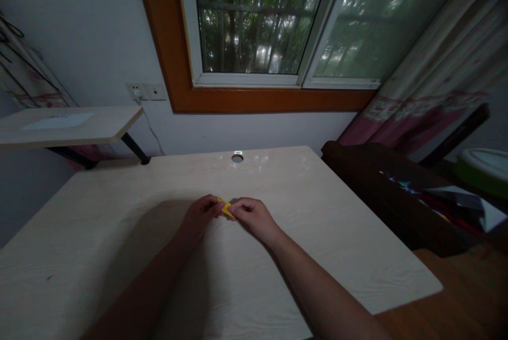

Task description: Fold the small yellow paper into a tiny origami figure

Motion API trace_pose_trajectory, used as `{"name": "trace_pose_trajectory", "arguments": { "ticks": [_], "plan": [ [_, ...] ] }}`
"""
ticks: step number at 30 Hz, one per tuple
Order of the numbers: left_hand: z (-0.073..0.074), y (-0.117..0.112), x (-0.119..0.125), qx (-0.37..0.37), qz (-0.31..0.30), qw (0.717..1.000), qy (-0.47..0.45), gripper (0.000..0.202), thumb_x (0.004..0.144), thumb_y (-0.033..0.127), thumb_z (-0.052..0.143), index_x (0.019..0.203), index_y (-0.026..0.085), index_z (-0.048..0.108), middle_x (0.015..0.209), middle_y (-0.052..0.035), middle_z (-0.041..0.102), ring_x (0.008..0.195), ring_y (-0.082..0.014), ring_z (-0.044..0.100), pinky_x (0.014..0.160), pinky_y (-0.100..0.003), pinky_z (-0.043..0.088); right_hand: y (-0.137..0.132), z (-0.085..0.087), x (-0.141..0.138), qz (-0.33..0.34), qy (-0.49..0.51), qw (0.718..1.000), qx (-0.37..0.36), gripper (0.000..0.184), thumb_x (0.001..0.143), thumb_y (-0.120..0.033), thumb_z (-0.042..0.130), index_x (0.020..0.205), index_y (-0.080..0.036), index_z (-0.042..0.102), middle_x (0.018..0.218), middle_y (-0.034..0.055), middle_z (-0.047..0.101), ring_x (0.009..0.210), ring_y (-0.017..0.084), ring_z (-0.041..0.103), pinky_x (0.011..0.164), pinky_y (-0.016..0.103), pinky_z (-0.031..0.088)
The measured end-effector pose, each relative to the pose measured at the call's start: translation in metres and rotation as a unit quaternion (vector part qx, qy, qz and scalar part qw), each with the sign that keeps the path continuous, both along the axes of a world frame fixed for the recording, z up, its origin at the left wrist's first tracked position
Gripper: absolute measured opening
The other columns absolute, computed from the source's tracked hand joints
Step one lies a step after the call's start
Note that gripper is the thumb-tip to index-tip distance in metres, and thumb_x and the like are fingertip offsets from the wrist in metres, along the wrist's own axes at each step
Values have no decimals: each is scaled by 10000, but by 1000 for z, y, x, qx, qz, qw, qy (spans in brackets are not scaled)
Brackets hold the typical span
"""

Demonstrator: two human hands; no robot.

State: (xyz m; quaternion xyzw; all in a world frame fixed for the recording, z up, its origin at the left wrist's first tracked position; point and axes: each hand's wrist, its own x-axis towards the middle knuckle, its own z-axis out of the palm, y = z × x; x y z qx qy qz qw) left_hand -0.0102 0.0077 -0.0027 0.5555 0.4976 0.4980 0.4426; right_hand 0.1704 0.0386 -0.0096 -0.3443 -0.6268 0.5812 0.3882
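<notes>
A small yellow folded piece (226, 207), paper by the look of it, is pinched between both my hands just above the pale wooden table (119, 234). My left hand (200, 216) grips its left end with curled fingers. Closed in a pinch, my right hand (252, 217) holds its right end. Most of the yellow piece is hidden by my fingertips. Both forearms reach in from the bottom edge and rest low over the tabletop.
A round cable hole (237, 157) sits near the table's far edge, under the window. A second small table (67, 124) stands at the left wall. Dark furniture (397, 192) with papers lies to the right, beside a curtain (436, 81).
</notes>
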Motion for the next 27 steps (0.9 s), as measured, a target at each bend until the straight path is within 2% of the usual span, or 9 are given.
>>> {"name": "trace_pose_trajectory", "arguments": {
  "ticks": [5, 12, 19, 23, 27],
  "plan": [
    [1, -2, -2, 16, 26, 999, -9, 212, 807, 319, 635, 675, 154, 649, 626, 12, 533, 632, -124, 487, 620, -244, 380, 0, -1, 0, 20, -45, 999, 18, 214, 784, -359, 690, 727, -154, 714, 700, 29, 676, 641, 131, 575, 627, 245, 425],
    [-3, -2, -3, 14, 56, 998, -33, 262, 828, 356, 619, 652, 164, 639, 617, 15, 528, 630, -129, 487, 623, -249, 380, -1, 0, -2, 36, -44, 998, 3, 164, 757, -305, 691, 695, -156, 717, 670, 17, 662, 622, 122, 566, 611, 234, 426],
    [-5, 2, -11, 6, 120, 993, 2, 264, 845, 404, 578, 741, 181, 674, 635, 14, 570, 628, -142, 521, 612, -250, 398, 1, -5, -2, 15, -74, 997, 29, 184, 782, -318, 664, 771, -151, 740, 732, 43, 698, 648, 131, 591, 619, 238, 441],
    [-3, 3, -10, 40, 87, 994, 58, 222, 825, 381, 610, 744, 198, 708, 760, -14, 634, 741, -165, 582, 700, -262, 444, 1, -6, -3, -25, -83, 995, 37, 263, 844, -393, 609, 873, -166, 739, 760, 45, 696, 648, 137, 589, 604, 243, 440],
    [-3, 3, -5, 60, 49, 994, 72, 186, 800, 358, 657, 724, 203, 726, 787, -26, 647, 781, -170, 610, 748, -275, 469, -1, -2, -4, 3, -102, 989, 105, 259, 816, -429, 664, 850, -186, 747, 810, 39, 692, 695, 144, 583, 638, 245, 430]
  ]
}}
